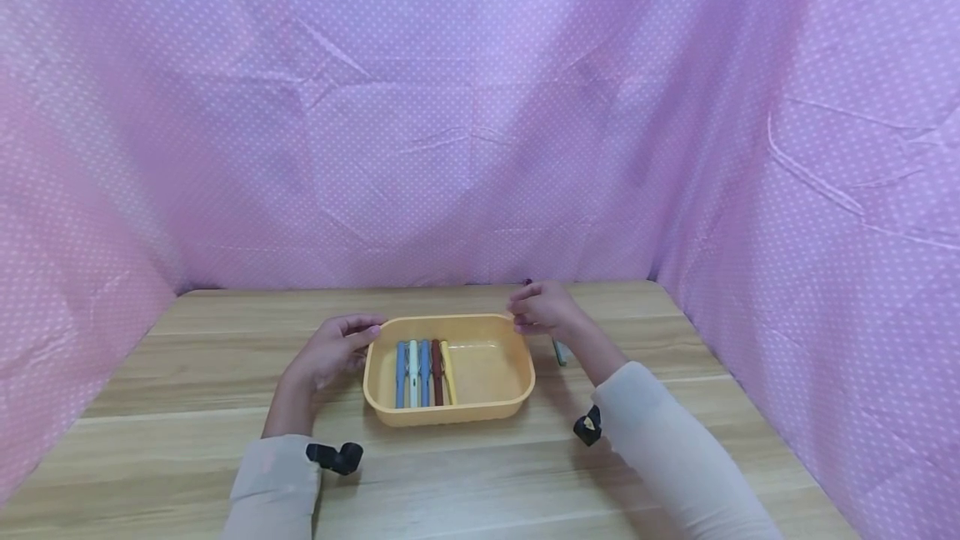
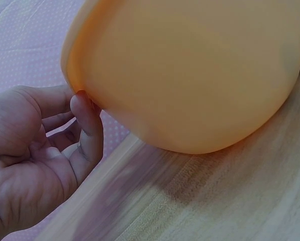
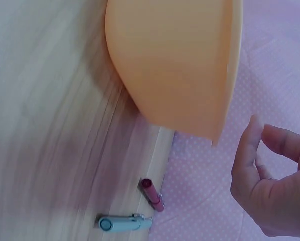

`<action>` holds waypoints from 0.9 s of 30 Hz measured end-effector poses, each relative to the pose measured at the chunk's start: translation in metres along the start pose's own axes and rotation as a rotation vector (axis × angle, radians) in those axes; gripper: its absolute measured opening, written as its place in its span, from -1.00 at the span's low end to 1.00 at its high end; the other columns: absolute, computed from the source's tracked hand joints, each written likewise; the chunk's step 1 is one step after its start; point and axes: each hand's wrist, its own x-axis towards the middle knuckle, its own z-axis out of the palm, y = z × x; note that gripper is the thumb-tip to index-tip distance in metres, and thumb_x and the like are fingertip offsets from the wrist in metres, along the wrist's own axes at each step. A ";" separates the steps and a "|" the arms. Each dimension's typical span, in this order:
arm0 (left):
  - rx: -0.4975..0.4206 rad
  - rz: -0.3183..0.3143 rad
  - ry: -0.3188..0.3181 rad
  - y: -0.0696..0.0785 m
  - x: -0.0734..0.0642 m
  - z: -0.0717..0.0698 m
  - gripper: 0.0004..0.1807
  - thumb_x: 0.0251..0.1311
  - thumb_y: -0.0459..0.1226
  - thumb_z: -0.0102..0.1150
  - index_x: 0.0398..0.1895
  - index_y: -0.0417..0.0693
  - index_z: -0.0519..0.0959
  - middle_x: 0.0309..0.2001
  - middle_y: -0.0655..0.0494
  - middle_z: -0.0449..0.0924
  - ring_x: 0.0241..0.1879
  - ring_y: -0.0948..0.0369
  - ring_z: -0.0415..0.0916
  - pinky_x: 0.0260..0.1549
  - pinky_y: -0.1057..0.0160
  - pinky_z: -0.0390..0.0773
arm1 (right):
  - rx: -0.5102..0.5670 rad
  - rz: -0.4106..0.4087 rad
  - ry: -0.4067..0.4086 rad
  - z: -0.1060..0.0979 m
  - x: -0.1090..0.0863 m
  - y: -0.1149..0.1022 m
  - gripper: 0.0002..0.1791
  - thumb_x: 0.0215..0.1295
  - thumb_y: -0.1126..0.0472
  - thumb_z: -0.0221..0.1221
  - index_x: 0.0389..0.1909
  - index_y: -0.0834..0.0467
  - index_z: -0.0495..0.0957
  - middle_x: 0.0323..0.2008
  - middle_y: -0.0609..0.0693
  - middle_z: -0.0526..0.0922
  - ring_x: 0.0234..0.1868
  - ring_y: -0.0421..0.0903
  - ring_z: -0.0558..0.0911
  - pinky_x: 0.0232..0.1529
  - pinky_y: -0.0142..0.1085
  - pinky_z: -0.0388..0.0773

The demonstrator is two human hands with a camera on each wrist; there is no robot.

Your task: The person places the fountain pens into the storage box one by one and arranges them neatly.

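A yellow plastic tray (image 1: 480, 414) sits on the wooden table. Several capped pens stand side by side in its left half: two blue pens, a pale mint pen (image 1: 413, 373), a dark red pen (image 1: 437, 373) and a yellow pen (image 1: 448, 373). My left hand (image 1: 333, 351) pinches the tray's rim at the back left corner, thumb and fingers meeting there in the left wrist view. Beside the back right corner is my right hand (image 1: 551, 308), its fingers loosely bent and holding nothing. The right wrist view shows a gap between this hand (image 3: 275, 181) and the tray.
To the right of the tray, a pale teal pen (image 3: 124, 223) and a dark red pen (image 3: 152, 194) lie on the table near its far edge. Pink dotted cloth (image 1: 480, 148) hangs behind the table and along both sides.
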 end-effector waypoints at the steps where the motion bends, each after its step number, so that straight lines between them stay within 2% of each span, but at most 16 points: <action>1: -0.001 0.000 0.000 0.000 0.000 0.000 -0.52 0.53 -0.24 0.10 0.36 -0.36 0.41 0.18 -0.25 0.55 -0.13 0.13 0.61 -0.18 0.22 0.69 | -0.005 0.002 0.005 -0.002 0.000 0.000 -0.66 0.37 0.41 0.25 0.13 0.39 0.50 -0.13 0.17 0.65 -0.30 -0.08 0.66 -0.04 -0.19 0.71; 5: -0.009 0.005 -0.005 -0.001 0.000 -0.001 -0.52 0.53 -0.23 0.10 0.36 -0.35 0.42 0.16 -0.21 0.57 -0.13 0.15 0.61 -0.18 0.21 0.69 | -0.021 0.003 0.022 -0.010 0.002 0.003 -0.64 0.38 0.40 0.25 0.15 0.41 0.49 -0.12 0.16 0.65 -0.28 -0.09 0.65 0.03 -0.14 0.69; 11: -0.013 0.003 -0.002 -0.001 0.001 -0.001 -0.53 0.52 -0.24 0.10 0.35 -0.35 0.43 0.14 -0.20 0.59 -0.13 0.15 0.62 -0.19 0.21 0.69 | -0.033 0.014 0.036 -0.021 0.006 0.008 -0.64 0.40 0.40 0.23 0.15 0.44 0.48 -0.21 0.10 0.67 -0.28 -0.08 0.65 0.00 -0.17 0.69; 16: -0.004 -0.001 0.004 0.000 0.000 0.000 -0.54 0.52 -0.25 0.11 0.34 -0.34 0.44 0.12 -0.18 0.60 -0.14 0.16 0.61 -0.18 0.22 0.69 | -0.046 0.014 0.053 -0.029 0.007 0.012 -0.67 0.40 0.39 0.23 0.11 0.41 0.48 -0.09 0.16 0.66 -0.24 -0.08 0.62 0.13 -0.06 0.64; 20: -0.003 0.002 0.005 0.001 -0.001 0.001 -0.54 0.53 -0.25 0.10 0.34 -0.35 0.44 0.11 -0.17 0.60 -0.15 0.16 0.61 -0.17 0.23 0.69 | -0.060 0.019 0.073 -0.034 0.009 0.015 -0.68 0.41 0.39 0.20 0.11 0.43 0.49 -0.19 0.05 0.60 -0.26 -0.12 0.60 0.21 -0.01 0.58; 23: -0.011 0.004 0.001 0.003 -0.002 0.002 -0.53 0.52 -0.25 0.10 0.35 -0.37 0.43 0.12 -0.19 0.60 -0.15 0.17 0.61 -0.17 0.23 0.69 | -0.082 0.023 0.090 -0.038 0.011 0.018 -0.67 0.43 0.38 0.18 0.12 0.46 0.52 -0.28 -0.02 0.56 -0.32 -0.16 0.57 0.18 -0.05 0.60; 27: -0.014 0.006 -0.003 0.003 -0.003 0.001 -0.53 0.53 -0.25 0.09 0.35 -0.38 0.42 0.14 -0.22 0.59 -0.14 0.17 0.62 -0.17 0.23 0.69 | -0.104 0.023 0.105 -0.042 0.014 0.023 -0.67 0.42 0.39 0.18 0.13 0.46 0.55 -0.35 -0.04 0.56 -0.39 -0.21 0.56 0.02 -0.19 0.68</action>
